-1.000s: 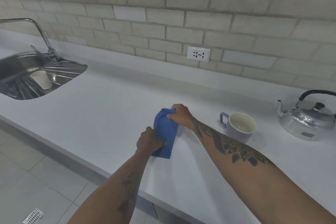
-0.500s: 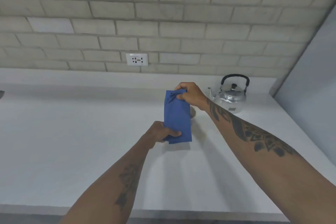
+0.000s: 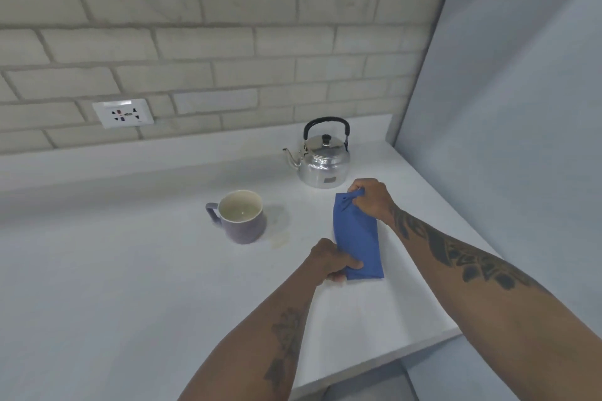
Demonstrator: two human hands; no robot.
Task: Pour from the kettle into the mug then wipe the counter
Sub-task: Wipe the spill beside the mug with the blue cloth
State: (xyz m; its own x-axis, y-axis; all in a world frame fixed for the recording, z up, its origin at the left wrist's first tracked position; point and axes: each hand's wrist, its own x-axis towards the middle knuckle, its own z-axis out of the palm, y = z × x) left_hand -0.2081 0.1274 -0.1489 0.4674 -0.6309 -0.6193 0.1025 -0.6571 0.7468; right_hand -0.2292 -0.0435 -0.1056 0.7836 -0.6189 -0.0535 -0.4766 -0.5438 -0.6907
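Note:
A folded blue cloth (image 3: 357, 238) is stretched between both hands just above the white counter (image 3: 114, 270). My right hand (image 3: 371, 198) pinches its far end and my left hand (image 3: 329, 260) grips its near end. A purple mug (image 3: 242, 216) with liquid inside stands to the left of the cloth, handle pointing left. A small wet patch (image 3: 280, 239) lies on the counter at the mug's right. The shiny metal kettle (image 3: 322, 159) with a black handle stands upright behind the cloth, near the back corner.
A brick wall with a white power socket (image 3: 123, 113) runs along the back. A plain grey wall (image 3: 521, 107) closes the counter on the right. The counter's front edge (image 3: 374, 365) ends near my forearms.
My view has swung right and down, away from the sink. Both hands still hold the cloth and have moved it to the right of the mug, lower toward the counter.

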